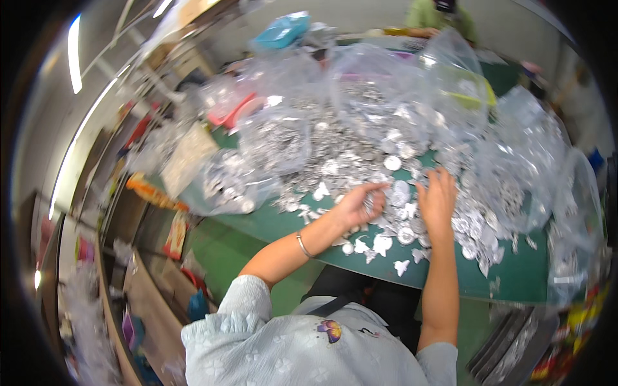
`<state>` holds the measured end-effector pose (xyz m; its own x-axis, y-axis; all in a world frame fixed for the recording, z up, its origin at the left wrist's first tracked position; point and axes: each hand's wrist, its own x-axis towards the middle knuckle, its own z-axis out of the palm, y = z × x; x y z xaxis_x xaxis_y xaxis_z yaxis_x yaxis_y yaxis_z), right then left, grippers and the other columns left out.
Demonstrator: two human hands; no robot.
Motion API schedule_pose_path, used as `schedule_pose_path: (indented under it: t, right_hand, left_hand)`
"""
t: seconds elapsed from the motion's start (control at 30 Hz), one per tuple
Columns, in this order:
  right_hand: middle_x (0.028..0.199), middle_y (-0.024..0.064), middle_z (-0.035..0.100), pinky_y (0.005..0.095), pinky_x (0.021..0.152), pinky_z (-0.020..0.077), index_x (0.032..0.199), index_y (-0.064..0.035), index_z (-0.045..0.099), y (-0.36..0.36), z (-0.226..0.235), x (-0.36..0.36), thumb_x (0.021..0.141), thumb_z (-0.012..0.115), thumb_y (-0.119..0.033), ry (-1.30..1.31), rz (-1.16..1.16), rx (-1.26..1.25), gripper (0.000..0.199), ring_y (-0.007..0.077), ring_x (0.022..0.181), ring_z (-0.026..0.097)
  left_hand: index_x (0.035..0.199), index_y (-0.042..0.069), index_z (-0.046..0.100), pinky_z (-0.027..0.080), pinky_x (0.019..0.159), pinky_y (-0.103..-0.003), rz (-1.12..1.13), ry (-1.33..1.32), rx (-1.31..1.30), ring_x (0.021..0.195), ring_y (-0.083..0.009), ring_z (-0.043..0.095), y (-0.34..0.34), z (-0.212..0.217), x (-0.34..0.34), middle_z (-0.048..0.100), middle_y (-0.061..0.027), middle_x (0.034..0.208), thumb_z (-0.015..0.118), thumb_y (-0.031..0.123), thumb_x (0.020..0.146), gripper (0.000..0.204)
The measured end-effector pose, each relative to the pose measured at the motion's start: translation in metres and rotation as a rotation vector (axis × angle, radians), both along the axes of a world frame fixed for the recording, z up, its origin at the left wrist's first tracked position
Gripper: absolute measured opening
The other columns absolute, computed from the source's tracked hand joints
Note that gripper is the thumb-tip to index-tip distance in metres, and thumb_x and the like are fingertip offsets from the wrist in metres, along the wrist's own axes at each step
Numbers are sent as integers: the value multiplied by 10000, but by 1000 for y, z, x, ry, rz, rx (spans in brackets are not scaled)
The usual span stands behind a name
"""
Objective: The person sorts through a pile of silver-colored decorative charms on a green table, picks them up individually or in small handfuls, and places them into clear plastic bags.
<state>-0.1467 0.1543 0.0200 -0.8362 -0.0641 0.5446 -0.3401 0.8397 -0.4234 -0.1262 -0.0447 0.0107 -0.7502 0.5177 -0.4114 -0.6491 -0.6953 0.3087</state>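
A heap of small flat silvery-white pieces, some round and some irregular, spreads over a green table. My left hand is at the near edge of the heap, palm turned inward and fingers curled; whether a piece lies in them is hidden. Just to its right, my right hand reaches palm down over the loose pieces, thumb apart from the fingers, fingertips at the pieces. Between the hands lies a round white disc. Several loose pieces lie nearer to me, one of them a small white cutout.
Clear plastic bags of pieces stand left of the heap, with more bags at the right. A red scoop, a blue basin and a yellow-green tray are farther back. Across the table sits a person in green. Shelves line the left.
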Motion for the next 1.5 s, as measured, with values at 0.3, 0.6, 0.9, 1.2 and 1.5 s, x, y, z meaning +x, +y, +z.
schedule_pose_path:
  t: [0.3, 0.6, 0.9, 1.2, 1.5]
  right_hand:
    - [943, 113, 560, 399, 791, 379, 971, -17, 565, -7, 24, 16, 761, 621, -121, -60, 305, -161, 241, 294, 924, 508]
    - [925, 151, 572, 395, 773, 408, 966, 5, 559, -7, 17, 16, 760, 625, -128, -196, 382, -131, 254, 329, 901, 532]
    - [964, 193, 554, 382, 832, 407, 999, 32, 546, -28, -6, 5, 742, 616, -109, -331, 611, -128, 301, 356, 949, 507]
    - [1082, 207, 507, 404, 881, 381, 1107, 30, 480, -101, -4, -116, 751, 624, -172, -26, 346, 150, 435, 370, 1046, 453]
    - [1223, 164, 442, 460, 955, 283, 1192, -21, 450, -123, -24, -146, 790, 570, -372, 117, 270, 288, 547, 339, 1140, 384]
  left_hand:
    - [911, 9, 592, 425, 593, -327, 1147, 1007, -2024, 670, -218, 516, -86, 101, -9, 546, -97, 805, 505, 100, 795, 171]
    - [923, 19, 578, 421, 840, -423, 662, 1201, -2486, 958, -353, 529, -107, 52, -11, 551, -178, 1005, 505, 2, 769, 171]
    - [1075, -35, 501, 383, 920, -388, 460, 1180, -2056, 1078, -359, 469, -52, 6, -26, 470, -226, 1155, 520, 56, 780, 309]
    - [1185, -47, 419, 367, 925, -455, 525, 794, -2448, 1171, -428, 340, -89, -7, -140, 410, -244, 1215, 553, 248, 804, 500]
    - [1179, -51, 421, 377, 900, -473, 436, 905, -2524, 1169, -450, 317, -96, -13, -129, 411, -267, 1144, 587, 359, 766, 606]
